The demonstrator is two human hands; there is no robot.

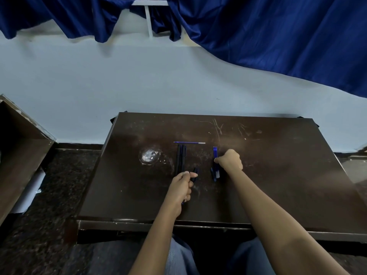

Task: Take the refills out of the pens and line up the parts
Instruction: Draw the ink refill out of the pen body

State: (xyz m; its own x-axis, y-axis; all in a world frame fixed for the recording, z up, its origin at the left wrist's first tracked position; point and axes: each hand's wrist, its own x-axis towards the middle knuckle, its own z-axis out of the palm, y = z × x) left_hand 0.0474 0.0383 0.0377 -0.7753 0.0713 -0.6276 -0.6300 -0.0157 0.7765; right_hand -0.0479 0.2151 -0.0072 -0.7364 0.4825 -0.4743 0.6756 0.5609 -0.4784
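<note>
Judging from the head view, the job looks partly done: dark pen barrels (180, 157) lie side by side on the surface (278, 175), blue refills (215, 152) grouped near them, one refill (189, 142) crosswise beyond. Left hand (181, 187) closes on a dark pen (193, 174); right hand (230, 160) pinches the refills. Small caps are indistinct.

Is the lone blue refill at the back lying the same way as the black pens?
No, the blue refill lies sideways across the table, while the black pens point away from the person.
</note>
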